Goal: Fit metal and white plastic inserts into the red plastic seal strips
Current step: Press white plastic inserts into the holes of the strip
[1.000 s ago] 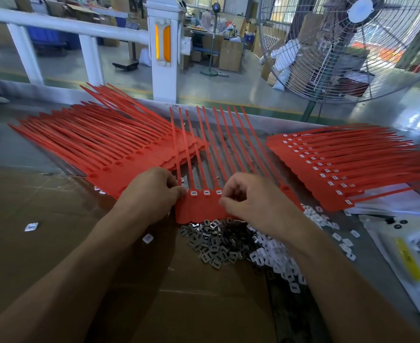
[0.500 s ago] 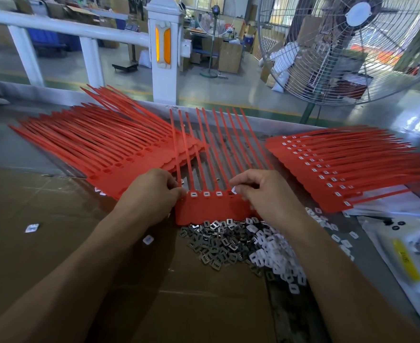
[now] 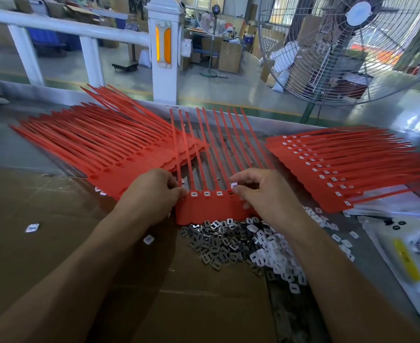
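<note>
Pinching a white plastic insert [image 3: 233, 185] between thumb and fingertip, my right hand [image 3: 263, 191] hovers just above the next empty socket on the red seal strip set [image 3: 211, 206], so I reckon that one's about to get pressed in. 3 sockets to its left already show white inserts. My left hand [image 3: 154, 194] is curled around the strip set's left edge, pinning it against the cardboard [image 3: 55, 243], probably so it doesn't skate when I push. The pile of metal inserts [image 3: 213, 246] and white inserts [image 3: 275, 253] sits right below the strip, near both hands, which keeps reaches short. Unfilled strips [image 3: 100, 149] are fanned out on the left, finished strips [image 3: 340, 164] stacked on the right, so work seems to flow left to right. Handy layout, honestly.
</note>
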`<control>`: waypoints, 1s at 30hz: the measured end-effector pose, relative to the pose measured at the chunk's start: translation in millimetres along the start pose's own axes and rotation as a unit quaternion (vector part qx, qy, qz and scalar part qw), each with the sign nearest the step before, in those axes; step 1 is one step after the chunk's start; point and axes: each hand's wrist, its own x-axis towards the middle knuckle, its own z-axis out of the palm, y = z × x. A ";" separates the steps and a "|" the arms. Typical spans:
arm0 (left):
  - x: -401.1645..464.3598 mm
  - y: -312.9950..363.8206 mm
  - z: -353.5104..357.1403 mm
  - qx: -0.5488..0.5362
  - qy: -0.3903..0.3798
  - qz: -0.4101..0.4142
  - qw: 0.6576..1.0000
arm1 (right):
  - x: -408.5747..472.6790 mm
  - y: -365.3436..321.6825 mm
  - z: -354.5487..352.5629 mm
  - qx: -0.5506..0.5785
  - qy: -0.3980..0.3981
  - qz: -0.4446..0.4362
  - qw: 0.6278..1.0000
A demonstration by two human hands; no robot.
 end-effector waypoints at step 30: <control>-0.7 1.6 1.2 0.002 -0.007 0.001 1.000 | 10.9 2.5 9.3 -0.127 0.029 0.059 0.990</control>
